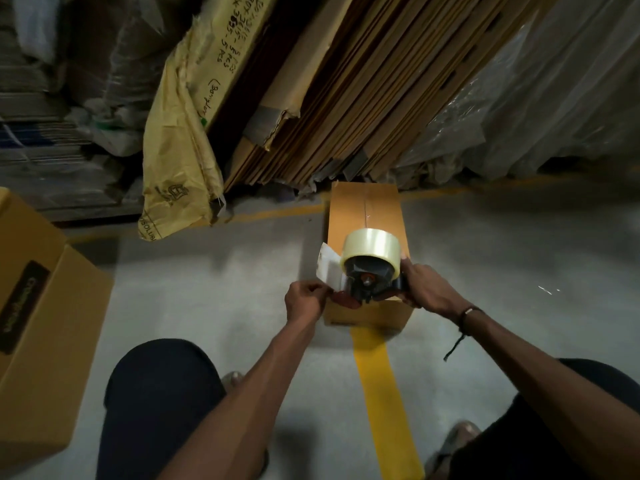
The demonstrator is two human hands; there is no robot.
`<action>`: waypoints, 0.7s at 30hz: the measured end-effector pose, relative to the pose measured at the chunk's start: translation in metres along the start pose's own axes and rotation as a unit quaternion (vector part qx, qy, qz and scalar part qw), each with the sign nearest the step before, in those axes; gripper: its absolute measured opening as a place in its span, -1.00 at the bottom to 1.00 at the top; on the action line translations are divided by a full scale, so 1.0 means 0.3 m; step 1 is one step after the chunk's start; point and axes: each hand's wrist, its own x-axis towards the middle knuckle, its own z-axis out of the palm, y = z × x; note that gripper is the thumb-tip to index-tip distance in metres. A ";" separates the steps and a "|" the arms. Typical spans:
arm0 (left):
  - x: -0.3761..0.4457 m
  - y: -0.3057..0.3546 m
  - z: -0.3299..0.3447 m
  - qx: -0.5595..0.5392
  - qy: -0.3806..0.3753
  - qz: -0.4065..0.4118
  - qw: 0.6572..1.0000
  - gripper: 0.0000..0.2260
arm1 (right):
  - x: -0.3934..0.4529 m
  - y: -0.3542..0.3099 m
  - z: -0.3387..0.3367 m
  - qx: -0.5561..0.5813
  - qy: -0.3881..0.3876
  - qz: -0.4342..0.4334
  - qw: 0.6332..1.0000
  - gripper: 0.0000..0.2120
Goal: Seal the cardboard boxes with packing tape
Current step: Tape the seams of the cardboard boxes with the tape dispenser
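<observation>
Nearest the camera, the person's knees frame a yellow floor stripe (375, 368) that runs away from them and meets the near end of a narrow cardboard box (365, 209) standing on the concrete floor (207, 278).

Over that near end, both hands work a tape dispenser (370, 289). The right hand (424, 289) has its fingers curled round the dispenser's handle on the right side, holding the tool just above the box's near edge. The left hand (304, 303) sits at the box's near left corner, thumb and forefinger pinching the loose end of tape (330, 268), which stands up as a pale flap to the left of the clear tape roll (372, 251).

The relation that matters is the box's long axis: it lies straight away from the person, in line with the floor stripe, and the centre seam (365, 207) between the flaps runs along that axis. The dispenser is at the near end, so the bare seam lies wholly beyond the fingers. The likely move is to stick the free end down at the near edge and run the tool away along the seam; the right hand, already on the handle, is placed for it.

At the left edge stands another cardboard box (45, 306), well apart. Beyond the far end lean flattened cartons (363, 98) and a yellow plastic bag (180, 161).
</observation>
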 end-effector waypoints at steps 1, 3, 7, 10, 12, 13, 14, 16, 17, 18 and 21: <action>0.026 -0.013 0.002 -0.009 0.018 -0.017 1.000 -0.92 | 0.032 0.020 -0.018 -0.007 -0.005 0.001 1.000 -0.15; 0.100 -0.067 -0.024 -0.014 0.066 -0.046 0.997 -0.87 | 0.082 0.085 -0.067 -0.025 -0.005 0.020 0.999 -0.15; 0.247 -0.181 -0.057 0.009 0.054 -0.046 0.997 -0.81 | 0.118 0.263 -0.136 -0.063 -0.008 0.083 0.994 -0.22; 0.318 -0.202 0.007 0.052 0.036 -0.025 0.998 -0.76 | 0.145 0.351 -0.111 -0.088 0.008 0.100 0.991 -0.20; 0.363 -0.218 0.047 0.078 0.033 -0.025 0.996 -0.75 | 0.165 0.391 -0.082 -0.083 0.014 0.107 0.991 -0.12; 0.384 -0.232 0.060 0.092 0.032 -0.028 0.995 -0.75 | 0.177 0.408 -0.067 -0.084 0.015 0.113 0.990 -0.09; 0.403 -0.247 0.071 0.103 0.033 -0.031 0.994 -0.74 | 0.191 0.426 -0.052 -0.096 0.015 0.116 0.988 -0.08; 0.429 -0.277 0.094 0.121 0.037 -0.039 0.991 -0.73 | 0.216 0.456 -0.022 -0.142 0.013 0.114 0.983 -0.11; 0.442 -0.293 0.106 0.131 0.039 -0.043 0.990 -0.72 | 0.228 0.471 -0.005 -0.168 0.009 0.106 0.980 -0.14; 0.454 -0.310 0.120 0.139 0.039 -0.048 0.988 -0.72 | 0.240 0.486 0.009 -0.184 0.007 0.103 0.978 -0.17; 0.484 -0.353 0.160 0.151 0.035 -0.066 0.986 -0.73 | 0.273 0.529 0.036 -0.217 0.015 0.093 0.972 -0.17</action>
